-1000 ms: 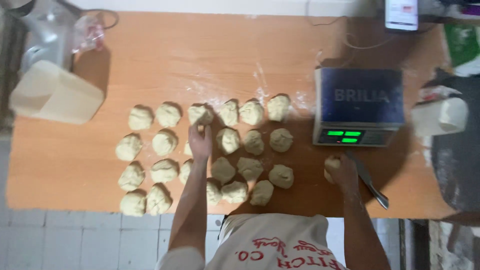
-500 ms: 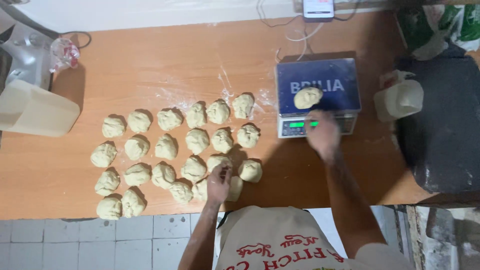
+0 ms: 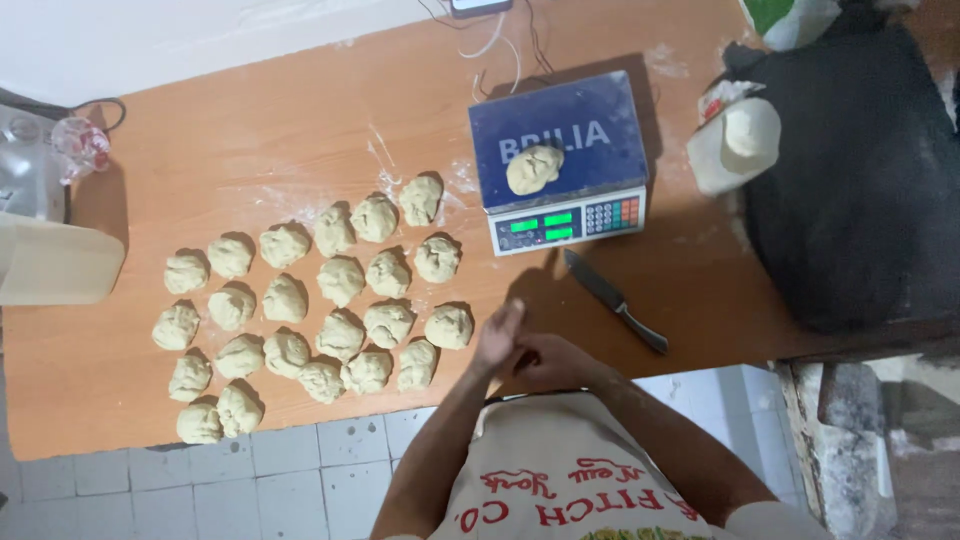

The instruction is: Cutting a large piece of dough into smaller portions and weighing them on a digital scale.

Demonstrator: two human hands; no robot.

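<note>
My left hand (image 3: 497, 335) and my right hand (image 3: 552, 360) meet at the table's front edge, touching each other. The left one is flat with its fingers stretched out and holds nothing. The right one curls against it and its fingers are partly hidden. Just left of them lie several rough dough balls (image 3: 340, 282) in loose rows on the wooden table (image 3: 250, 130). One dough piece (image 3: 534, 168) rests on the blue platform of a digital scale (image 3: 600, 115) beyond my hands. A knife (image 3: 615, 300) lies on the table right of my hands.
A white bowl (image 3: 735, 145) holding a lump of dough stands right of the scale, beside a large black mass (image 3: 860, 190). A cream plastic container (image 3: 55, 262) and a glass item (image 3: 82, 145) sit at the left edge. White floor tiles (image 3: 280, 490) show below.
My right hand left the dough piece on the scale and drew back to the table's front edge. My left hand came off the dough balls and joined it. The knife now lies in view.
</note>
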